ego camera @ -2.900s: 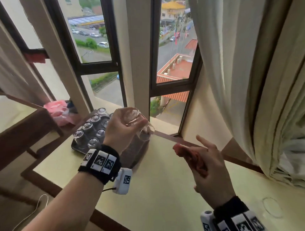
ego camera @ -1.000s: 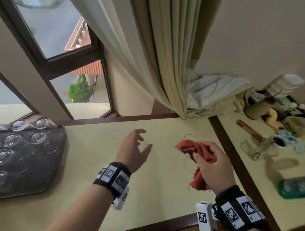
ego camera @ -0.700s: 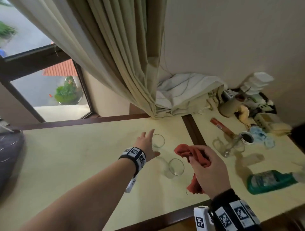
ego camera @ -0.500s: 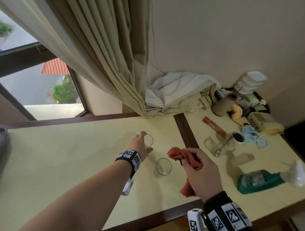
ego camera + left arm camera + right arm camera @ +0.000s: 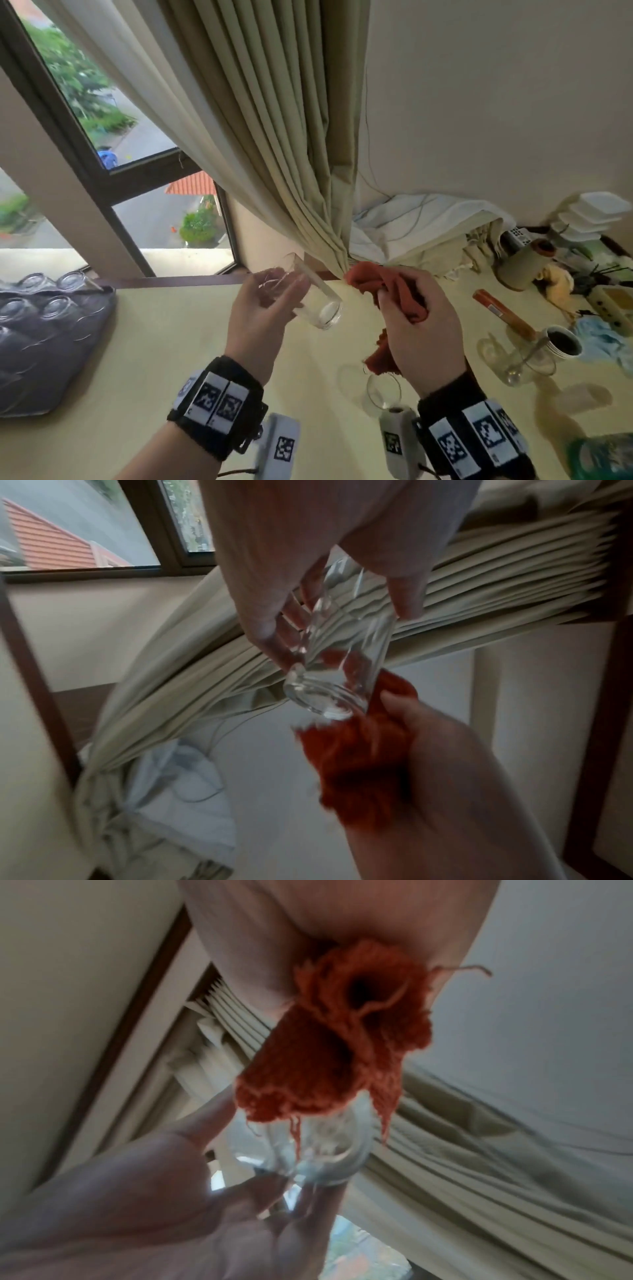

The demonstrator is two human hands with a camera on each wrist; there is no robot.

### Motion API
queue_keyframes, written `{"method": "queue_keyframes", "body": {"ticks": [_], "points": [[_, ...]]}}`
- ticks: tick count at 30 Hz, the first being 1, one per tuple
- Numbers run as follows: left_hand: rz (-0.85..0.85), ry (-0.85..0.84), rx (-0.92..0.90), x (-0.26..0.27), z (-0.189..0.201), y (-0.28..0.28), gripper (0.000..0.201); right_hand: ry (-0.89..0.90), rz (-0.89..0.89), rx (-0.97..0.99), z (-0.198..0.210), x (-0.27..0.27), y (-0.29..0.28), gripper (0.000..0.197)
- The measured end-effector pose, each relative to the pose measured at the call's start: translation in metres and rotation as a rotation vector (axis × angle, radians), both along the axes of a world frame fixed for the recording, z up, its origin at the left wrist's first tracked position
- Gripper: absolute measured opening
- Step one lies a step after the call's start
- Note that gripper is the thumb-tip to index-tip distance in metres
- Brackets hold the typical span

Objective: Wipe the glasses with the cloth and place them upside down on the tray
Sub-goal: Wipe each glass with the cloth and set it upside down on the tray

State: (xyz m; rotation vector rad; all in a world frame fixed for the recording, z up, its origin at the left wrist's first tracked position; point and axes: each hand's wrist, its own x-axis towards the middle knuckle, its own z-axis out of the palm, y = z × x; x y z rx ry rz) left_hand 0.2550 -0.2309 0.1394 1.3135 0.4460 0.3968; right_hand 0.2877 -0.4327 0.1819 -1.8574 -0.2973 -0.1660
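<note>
My left hand (image 5: 274,301) grips a clear drinking glass (image 5: 317,301) lifted above the cream table, tilted with its thick base toward the right hand. The left wrist view shows the glass (image 5: 337,666) between thumb and fingers, base pointing at the cloth. My right hand (image 5: 416,318) holds a bunched red cloth (image 5: 387,291) just right of the glass; the cloth (image 5: 339,1053) hangs over the glass (image 5: 308,1153). Another glass (image 5: 383,390) stands on the table below my right wrist. The dark tray (image 5: 51,346) at the left carries several upturned glasses (image 5: 58,305).
A beige curtain (image 5: 267,130) hangs right behind the hands, with bunched white fabric (image 5: 418,226) at its foot. The table's right part holds a glass mug with a spoon (image 5: 517,356), a dark cup (image 5: 561,342), a green bottle (image 5: 599,455), a brown jar (image 5: 524,263) and clutter.
My left hand reached right, took a glass off the table and lifted it next to the cloth. The view swung back left, so the tray shows again.
</note>
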Motion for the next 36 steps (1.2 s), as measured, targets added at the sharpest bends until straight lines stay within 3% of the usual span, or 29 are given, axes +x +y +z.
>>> {"method": "queue_keyframes", "body": {"ticks": [2,4,6,9,12,14,16,18,20,22,26,28,30,34,36], "points": [[-0.034,-0.094,-0.233,-0.009,0.034,0.006,0.052,-0.076,0.042,0.061,0.024,0.003,0.03,0.028],[-0.091,-0.183,-0.32,-0.014,0.062,0.011,0.03,-0.159,0.089,0.076,0.044,0.004,0.06,0.033],[-0.108,-0.258,-0.352,-0.02,0.085,0.016,0.023,-0.229,0.171,0.081,0.063,0.001,0.088,0.035],[-0.075,-0.308,-0.338,-0.025,0.11,0.032,0.04,-0.371,0.303,-0.011,0.079,-0.011,0.121,0.042],[-0.026,-0.338,-0.291,-0.031,0.131,0.054,0.064,-0.61,0.343,-0.079,0.067,-0.02,0.136,0.051],[0.003,-0.338,-0.25,-0.035,0.14,0.065,0.067,-0.693,0.36,-0.068,0.056,-0.026,0.142,0.053],[-0.019,-0.326,-0.203,-0.041,0.15,0.071,0.059,-0.597,0.388,0.096,0.058,-0.03,0.148,0.053],[-0.082,-0.33,-0.176,-0.045,0.154,0.074,0.049,-0.368,0.427,0.234,0.076,-0.037,0.156,0.05],[-0.121,-0.329,-0.161,-0.048,0.158,0.075,0.05,-0.293,0.484,0.233,0.093,-0.036,0.161,0.047],[-0.149,-0.334,-0.163,-0.051,0.161,0.079,0.055,-0.405,0.465,0.138,0.108,-0.034,0.165,0.048],[-0.2,-0.361,-0.21,-0.055,0.176,0.092,0.057,-0.834,0.431,-0.103,0.102,-0.041,0.169,0.053],[-0.206,-0.36,-0.189,-0.055,0.179,0.1,0.057,-0.888,0.435,-0.116,0.088,-0.045,0.171,0.051],[-0.188,-0.337,-0.146,-0.054,0.176,0.103,0.06,-0.816,0.42,-0.046,0.078,-0.042,0.17,0.052],[-0.203,-0.36,-0.184,-0.051,0.17,0.101,0.057,-0.307,0.445,0.217,0.105,-0.042,0.171,0.048],[-0.233,-0.376,-0.185,-0.052,0.172,0.096,0.059,-0.306,0.459,0.243,0.121,-0.044,0.171,0.045]]}}
